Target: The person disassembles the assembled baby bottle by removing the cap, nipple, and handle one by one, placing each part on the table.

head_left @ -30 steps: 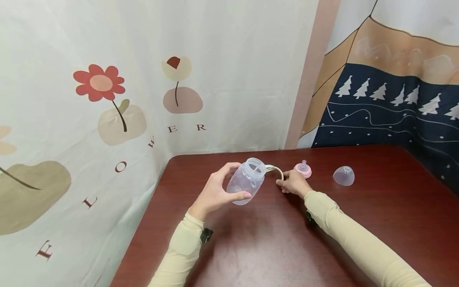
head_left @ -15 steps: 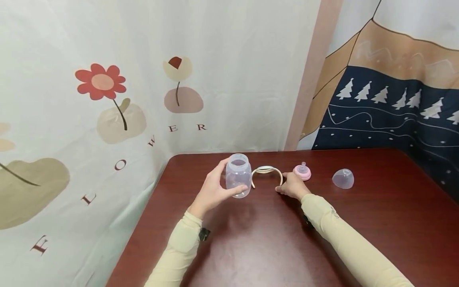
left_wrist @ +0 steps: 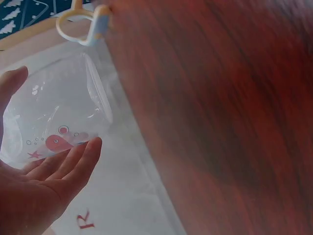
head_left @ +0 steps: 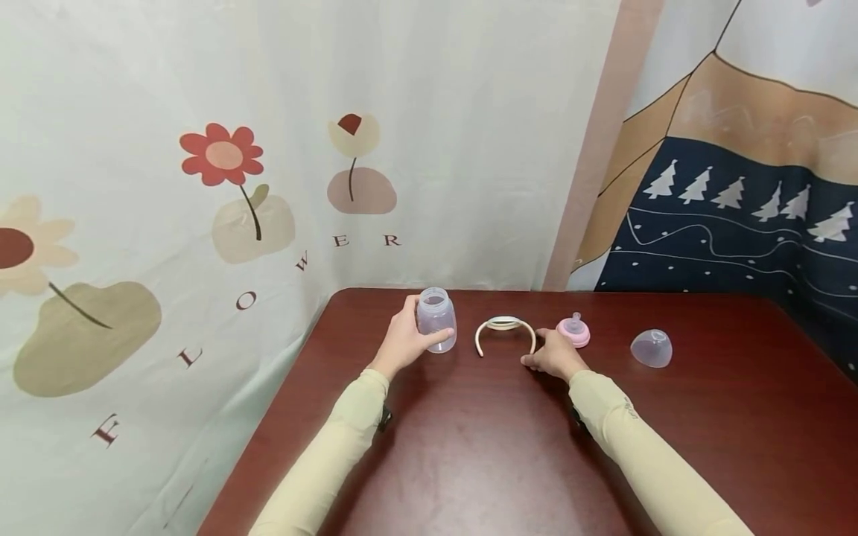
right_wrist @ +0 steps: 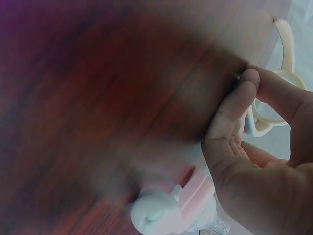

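A clear baby bottle [head_left: 437, 321] with an open neck stands upright on the dark red table [head_left: 496, 447], and my left hand [head_left: 425, 324] grips it round the body. In the left wrist view the bottle [left_wrist: 58, 117] shows a small red print between my thumb and fingers [left_wrist: 85, 149]. To its right lies a cream handle ring [head_left: 504, 327]. My right hand [head_left: 538, 360] pinches the right end of that handle [right_wrist: 288, 39] with its thumb and forefinger [right_wrist: 247, 81]. Just beyond the right hand stands a pink nipple collar [head_left: 573, 332].
A clear dome cap [head_left: 652, 348] lies on the table to the right of the pink collar. Printed cloth hangs behind the table: flowers [head_left: 224, 155] at the left, white trees on dark blue [head_left: 724, 193] at the right. The table's rounded corner [head_left: 335, 296] is close to the bottle.
My left hand has turned the tilted bottle upright and moved it back and left onto the table, apart from the handle. The right hand has stayed at the handle's end.
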Motion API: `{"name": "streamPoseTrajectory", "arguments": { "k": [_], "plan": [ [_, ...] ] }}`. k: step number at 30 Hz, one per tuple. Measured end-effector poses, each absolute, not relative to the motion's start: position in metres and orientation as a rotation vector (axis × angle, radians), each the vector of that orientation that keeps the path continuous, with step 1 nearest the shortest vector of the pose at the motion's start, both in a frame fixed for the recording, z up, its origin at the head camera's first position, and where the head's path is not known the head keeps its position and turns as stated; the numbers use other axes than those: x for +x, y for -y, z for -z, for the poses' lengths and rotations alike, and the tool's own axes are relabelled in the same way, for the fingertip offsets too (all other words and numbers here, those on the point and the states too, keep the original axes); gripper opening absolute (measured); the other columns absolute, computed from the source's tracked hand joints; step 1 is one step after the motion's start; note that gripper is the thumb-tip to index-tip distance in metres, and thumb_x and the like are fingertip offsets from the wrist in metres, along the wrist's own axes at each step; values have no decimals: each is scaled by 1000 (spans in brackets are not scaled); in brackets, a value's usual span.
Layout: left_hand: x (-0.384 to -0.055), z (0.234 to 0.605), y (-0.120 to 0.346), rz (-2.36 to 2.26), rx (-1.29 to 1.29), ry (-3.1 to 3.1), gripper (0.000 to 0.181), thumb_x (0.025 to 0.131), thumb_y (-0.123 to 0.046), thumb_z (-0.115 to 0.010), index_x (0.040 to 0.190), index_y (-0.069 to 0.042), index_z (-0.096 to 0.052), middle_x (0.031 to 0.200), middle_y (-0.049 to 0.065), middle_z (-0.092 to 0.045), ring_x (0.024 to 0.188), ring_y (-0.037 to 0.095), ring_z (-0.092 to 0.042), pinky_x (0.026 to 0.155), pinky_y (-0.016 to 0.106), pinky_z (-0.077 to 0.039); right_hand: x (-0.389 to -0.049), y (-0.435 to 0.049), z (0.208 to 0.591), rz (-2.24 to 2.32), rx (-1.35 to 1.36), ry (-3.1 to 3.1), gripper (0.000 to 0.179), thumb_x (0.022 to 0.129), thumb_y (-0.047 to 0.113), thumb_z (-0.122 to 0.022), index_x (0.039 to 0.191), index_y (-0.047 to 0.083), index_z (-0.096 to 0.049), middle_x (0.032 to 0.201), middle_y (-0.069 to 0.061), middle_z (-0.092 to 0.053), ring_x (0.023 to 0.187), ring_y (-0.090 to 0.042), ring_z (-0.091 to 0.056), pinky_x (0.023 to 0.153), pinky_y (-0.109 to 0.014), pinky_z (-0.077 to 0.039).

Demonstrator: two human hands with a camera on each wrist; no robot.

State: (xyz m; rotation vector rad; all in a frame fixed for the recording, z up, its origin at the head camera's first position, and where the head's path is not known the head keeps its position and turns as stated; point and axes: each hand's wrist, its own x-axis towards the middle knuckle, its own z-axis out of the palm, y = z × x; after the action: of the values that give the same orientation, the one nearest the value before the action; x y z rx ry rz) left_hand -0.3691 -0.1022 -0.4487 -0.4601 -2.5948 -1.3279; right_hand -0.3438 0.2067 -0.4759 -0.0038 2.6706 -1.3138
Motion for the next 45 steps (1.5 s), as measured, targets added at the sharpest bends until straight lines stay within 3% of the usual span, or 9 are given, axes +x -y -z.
{"name": "streamPoseTrajectory", "arguments": {
  "k": [17, 27, 33, 45],
  "plan": [
    [-392, 456, 120, 1279, -446, 2681, 76, 82, -22, -93, 139, -4, -46, 130, 20, -68, 120, 38, -67, 106, 52, -52, -339, -199, 466, 1373, 60, -2605, 76, 87, 0, -81, 148, -17, -39, 77, -10, -68, 63, -9, -65, 61, -23, -55],
    [-390, 466, 132, 1241, -339, 2743, 74, 79, -25, -95, 132, -10, -47, 126, 15, -71, 114, 36, -69, 101, 50, -54, -338, -192, 473, 1384, 94, -2603, 77, 85, -3, -83, 147, -17, -40, 78, -13, -67, 60, -11, -66, 60, -23, -55],
    [-383, 462, 139, 1171, -192, 2791, 76, 75, -27, -97, 129, -12, -46, 124, 16, -71, 110, 41, -69, 96, 55, -54, -339, -180, 473, 1380, 80, -2609, 76, 85, -2, -83, 147, -16, -41, 81, -14, -68, 61, -12, -67, 60, -24, -56],
    [-385, 470, 133, 1165, -133, 2818, 84, 74, -29, -98, 136, -12, -44, 123, 19, -70, 109, 43, -68, 97, 55, -54, -343, -184, 475, 1347, 51, -2616, 76, 85, -1, -83, 146, -18, -41, 76, -13, -68, 60, -13, -67, 60, -25, -56]
  ]
}}
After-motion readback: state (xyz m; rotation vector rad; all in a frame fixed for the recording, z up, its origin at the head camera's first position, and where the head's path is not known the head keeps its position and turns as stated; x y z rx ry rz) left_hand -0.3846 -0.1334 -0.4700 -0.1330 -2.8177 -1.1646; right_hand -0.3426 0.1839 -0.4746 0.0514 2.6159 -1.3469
